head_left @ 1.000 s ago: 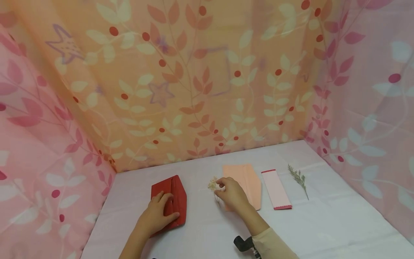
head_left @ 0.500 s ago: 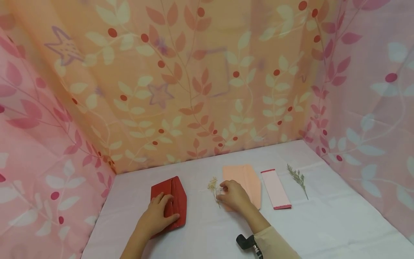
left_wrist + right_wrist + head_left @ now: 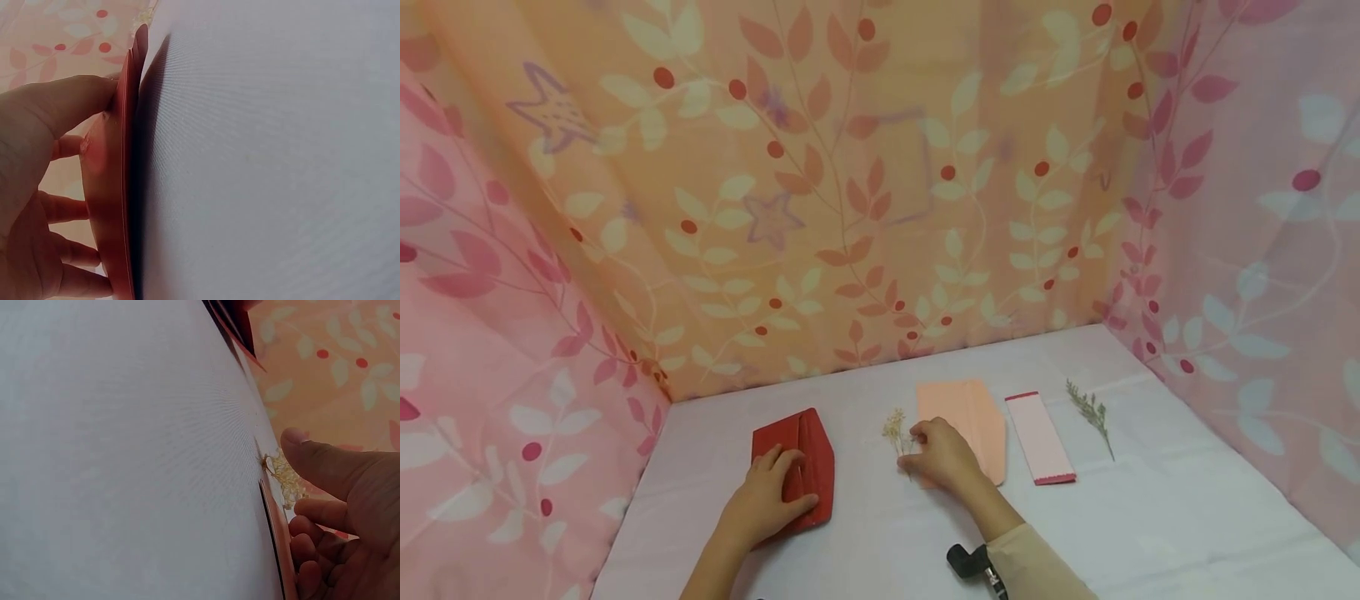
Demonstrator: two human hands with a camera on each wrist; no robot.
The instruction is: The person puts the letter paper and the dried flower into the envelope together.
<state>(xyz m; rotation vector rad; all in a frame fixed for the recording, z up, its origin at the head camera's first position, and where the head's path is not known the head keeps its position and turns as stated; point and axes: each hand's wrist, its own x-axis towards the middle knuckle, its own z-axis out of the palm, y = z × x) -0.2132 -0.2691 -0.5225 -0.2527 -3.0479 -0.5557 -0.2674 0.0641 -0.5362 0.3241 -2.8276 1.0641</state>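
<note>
from the head view, the left hand [image 3: 760,500] rests on the red envelope [image 3: 822,475] at the left of the table [image 3: 880,550], its fingers [image 3: 771,458] on top and its thumb [image 3: 801,504] spread well away from them. the right hand [image 3: 947,457] is just beside the flower [image 3: 893,427], a gap showing between its thumb and fingertips; i cannot tell whether it touches the stems. the flower is between the red envelope and the peach envelope [image 3: 983,425], the latter partly covered by the right hand. right of that lie the pink strip [image 3: 1041,437], red at both ends, and the green sprig [image 3: 1092,410]. a black device [image 3: 967,561] shows beside the right sleeve [image 3: 1033,562]. a leaf-patterned curtain [image 3: 775,192] stands behind.

from the left wrist, the red envelope is seen nearly edge-on, bulging a little. the left hand's fingers are set apart along its upper face, tips pressing on it, the thumb near its far end.

from the right wrist, the thumb is straight and the other fingers loosely bent, a clear space between. the flower shows in that space, blurred, near the peach envelope's edge; no firm hold on it is visible. the red envelope's corner is at the top.
</note>
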